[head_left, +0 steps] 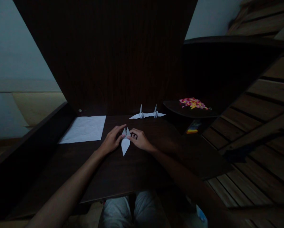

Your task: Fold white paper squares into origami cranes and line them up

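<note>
A white folded origami paper (125, 146) lies on the dark desk between my hands, kite-shaped, with two narrow points at its far end and one point toward me. My left hand (112, 138) is at its left edge, thumb on the paper and index finger stretched beyond the far points. On the other side, my right hand (140, 139) pinches the right edge, its thumb on top and the other fingers curled. Behind them stand two white paper cranes (142, 116), side by side with wings touching or overlapping.
A flat white paper sheet (85, 129) lies at the desk's left. On a small corner shelf (173, 109) at right sits a heap of pink and yellow bits (194, 103). A tall dark back panel (118, 57) and a low left side wall (32, 139) bound the desk (113, 180).
</note>
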`<state>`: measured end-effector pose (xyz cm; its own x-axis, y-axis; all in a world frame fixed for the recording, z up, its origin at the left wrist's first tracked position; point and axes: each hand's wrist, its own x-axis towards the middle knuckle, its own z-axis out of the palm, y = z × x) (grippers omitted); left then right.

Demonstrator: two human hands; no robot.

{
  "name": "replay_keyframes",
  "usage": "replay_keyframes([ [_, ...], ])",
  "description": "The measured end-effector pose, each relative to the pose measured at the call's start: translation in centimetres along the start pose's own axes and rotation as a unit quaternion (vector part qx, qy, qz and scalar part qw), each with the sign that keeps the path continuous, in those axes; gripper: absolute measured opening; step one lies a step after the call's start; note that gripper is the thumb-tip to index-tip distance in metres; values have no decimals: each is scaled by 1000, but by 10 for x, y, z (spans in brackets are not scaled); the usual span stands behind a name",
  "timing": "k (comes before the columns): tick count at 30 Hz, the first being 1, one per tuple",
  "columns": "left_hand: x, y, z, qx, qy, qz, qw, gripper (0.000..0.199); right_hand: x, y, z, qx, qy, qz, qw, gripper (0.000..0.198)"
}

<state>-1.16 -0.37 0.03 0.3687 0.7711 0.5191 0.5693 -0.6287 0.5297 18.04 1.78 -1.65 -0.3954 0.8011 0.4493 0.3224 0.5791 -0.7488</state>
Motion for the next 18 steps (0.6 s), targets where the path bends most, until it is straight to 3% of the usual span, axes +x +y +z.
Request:
replay_keyframes([
  [7, 1, 4, 4, -8, 22, 12, 1000, 17, 0, 2, 2, -4, -7, -22, 1000, 9],
  [18, 1, 17, 8, 27, 128, -17, 991, 10, -4, -1, 4, -29, 8, -45, 999, 7],
])
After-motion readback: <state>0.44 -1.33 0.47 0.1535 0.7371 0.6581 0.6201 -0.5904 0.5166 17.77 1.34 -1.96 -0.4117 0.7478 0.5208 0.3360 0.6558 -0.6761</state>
